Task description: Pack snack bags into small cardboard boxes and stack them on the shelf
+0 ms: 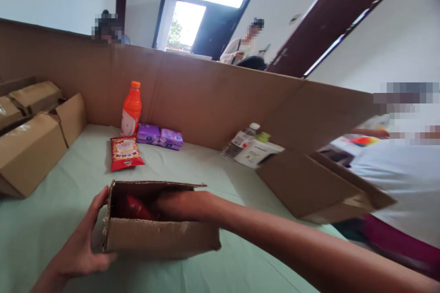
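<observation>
A small open cardboard box (pixel 161 237) is in front of me at the lower middle, over the green cloth. My left hand (pixel 80 240) grips its left end, fingertips at the back corner and thumb at the front. Reaching in from the right, my right hand (pixel 184 203) is down inside the box, and its fingers are hidden by the walls and shadow. A red shiny packet (pixel 135 206) shows inside the box, left of the right hand. Whether that hand touches the packet I cannot tell.
Beyond the box are a red snack bag (pixel 126 152), an orange bottle (pixel 131 109) and purple tissue packs (pixel 160 137). A clear bottle (pixel 240 141) and white pouch (pixel 257 152) lean near a cardboard box (pixel 309 183) at right. More boxes (pixel 32 151) stand left. A cardboard wall (pixel 206 96) runs behind.
</observation>
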